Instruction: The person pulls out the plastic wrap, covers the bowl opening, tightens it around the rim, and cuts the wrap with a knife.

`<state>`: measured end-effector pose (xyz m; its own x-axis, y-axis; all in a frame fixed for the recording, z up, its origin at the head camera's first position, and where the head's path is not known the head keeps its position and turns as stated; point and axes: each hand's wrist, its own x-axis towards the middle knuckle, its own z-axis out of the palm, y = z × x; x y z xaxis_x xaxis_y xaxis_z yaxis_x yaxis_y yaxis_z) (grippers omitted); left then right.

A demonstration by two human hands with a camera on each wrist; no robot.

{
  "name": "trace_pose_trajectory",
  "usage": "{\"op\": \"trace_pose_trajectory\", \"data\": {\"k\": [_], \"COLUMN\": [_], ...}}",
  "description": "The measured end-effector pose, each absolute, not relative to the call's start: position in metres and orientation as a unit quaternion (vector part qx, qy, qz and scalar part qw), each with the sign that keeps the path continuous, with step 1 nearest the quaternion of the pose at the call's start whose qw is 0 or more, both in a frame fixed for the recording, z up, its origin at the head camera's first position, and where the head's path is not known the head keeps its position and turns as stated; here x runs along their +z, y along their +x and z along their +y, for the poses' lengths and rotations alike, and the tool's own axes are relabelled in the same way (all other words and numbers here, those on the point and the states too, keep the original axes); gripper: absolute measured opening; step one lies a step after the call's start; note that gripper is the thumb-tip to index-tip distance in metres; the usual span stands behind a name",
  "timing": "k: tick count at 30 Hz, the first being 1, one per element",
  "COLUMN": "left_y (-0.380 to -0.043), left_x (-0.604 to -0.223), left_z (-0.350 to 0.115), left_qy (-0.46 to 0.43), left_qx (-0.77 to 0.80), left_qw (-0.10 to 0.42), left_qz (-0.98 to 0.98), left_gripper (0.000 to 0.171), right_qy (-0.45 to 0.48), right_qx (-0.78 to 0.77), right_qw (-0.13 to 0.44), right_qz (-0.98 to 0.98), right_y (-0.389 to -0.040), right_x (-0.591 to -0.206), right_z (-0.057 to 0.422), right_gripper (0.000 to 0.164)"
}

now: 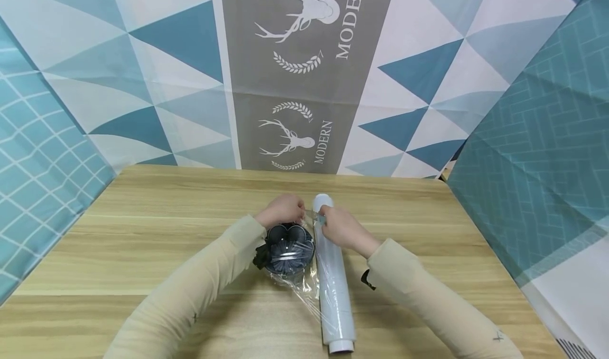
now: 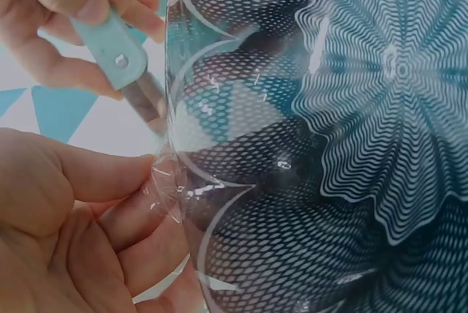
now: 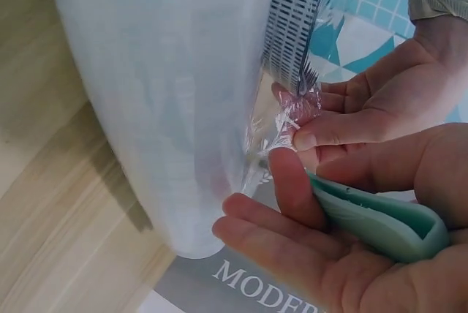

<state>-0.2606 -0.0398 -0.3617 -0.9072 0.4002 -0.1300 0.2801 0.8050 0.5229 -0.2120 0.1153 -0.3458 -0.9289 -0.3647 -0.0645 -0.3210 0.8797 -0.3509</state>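
Observation:
A dark dish (image 1: 291,257) with a scalloped rim and wavy white flower pattern sits under clear cling film (image 1: 304,287). At its far edge my left hand (image 1: 286,209) pinches a gathered bit of the film between thumb and fingers. My right hand (image 1: 342,227) grips a mint-green folding knife (image 2: 110,50), its blade out. In the left wrist view the blade's tip points at the film right by the left fingertips. A thick white roll of cling film (image 1: 334,279) lies lengthwise beside the dish, under the right hand, and film stretches from it to the dish.
The wooden table (image 1: 157,232) carries everything. Behind it hangs a patterned cloth (image 1: 304,73) with deer heads and triangles. Teal tile-print sheets (image 1: 43,153) close off both sides. A black strap (image 1: 367,279) shows below the right sleeve.

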Motion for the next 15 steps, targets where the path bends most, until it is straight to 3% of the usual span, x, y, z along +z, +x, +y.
{"op": "trace_pose_trajectory", "data": {"k": [15], "left_y": [-0.2579], "left_x": [-0.3626], "left_z": [-0.0413], "left_qy": [0.18], "left_qx": [0.254], "left_qw": [0.118], "left_qz": [0.943], "left_gripper": [0.016], "right_qy": [-0.176], "right_qx": [-0.175], "right_qw": [0.064], "right_qz": [0.967], "right_y": [-0.2049], "right_x": [-0.347], "right_z": [0.1179], "right_gripper": [0.029]}}
